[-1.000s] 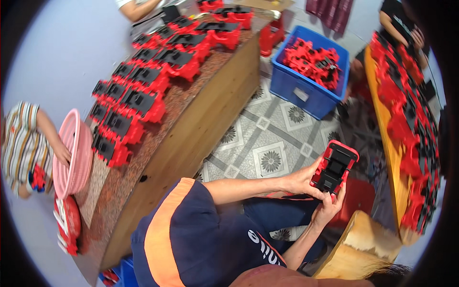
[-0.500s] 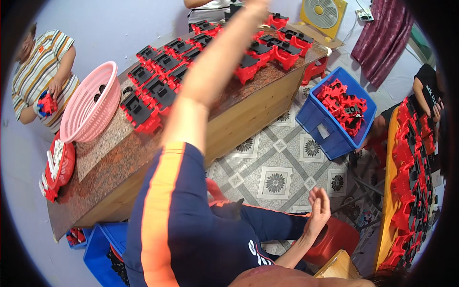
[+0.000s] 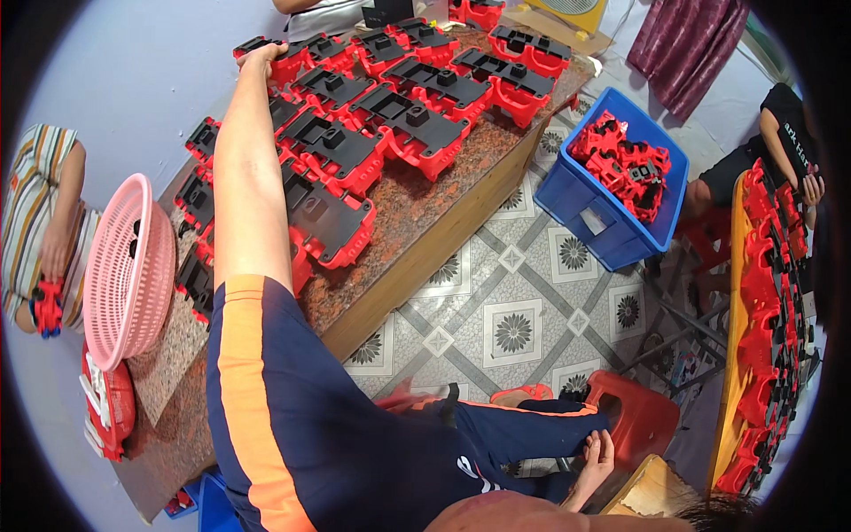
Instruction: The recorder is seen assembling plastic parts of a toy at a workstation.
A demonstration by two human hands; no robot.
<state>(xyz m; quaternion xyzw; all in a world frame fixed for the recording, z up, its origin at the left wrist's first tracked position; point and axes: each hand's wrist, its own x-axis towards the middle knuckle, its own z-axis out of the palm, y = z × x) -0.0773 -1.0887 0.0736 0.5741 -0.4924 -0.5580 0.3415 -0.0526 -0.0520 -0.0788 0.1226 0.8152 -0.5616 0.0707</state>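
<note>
At the far left edge of the granite-topped table (image 3: 403,208), my left hand (image 3: 262,55) is closed on a red-and-black plastic part (image 3: 255,43), with thumb and fingers on opposite sides of it. Several like parts (image 3: 332,146), red bodies with flat black plates on top, stand in rows beside my outstretched left arm, which hides some of them. Low on the right, my right hand (image 3: 597,454) hangs beside my leg, near the red plastic stool (image 3: 643,417). Its fingers are loosely bent and apart, with nothing in them.
A pink basket (image 3: 133,275) and a red basket with white pieces (image 3: 108,403) are at left, near a person in stripes. A blue crate (image 3: 585,226) of red parts stands on the floor. Another person sits behind a yellow-edged table (image 3: 727,355) lined with red-and-black parts.
My left hand has swung leftward from above the table's far end to the part it now grips. My right hand has dropped toward my leg. The whole view has shifted.
</note>
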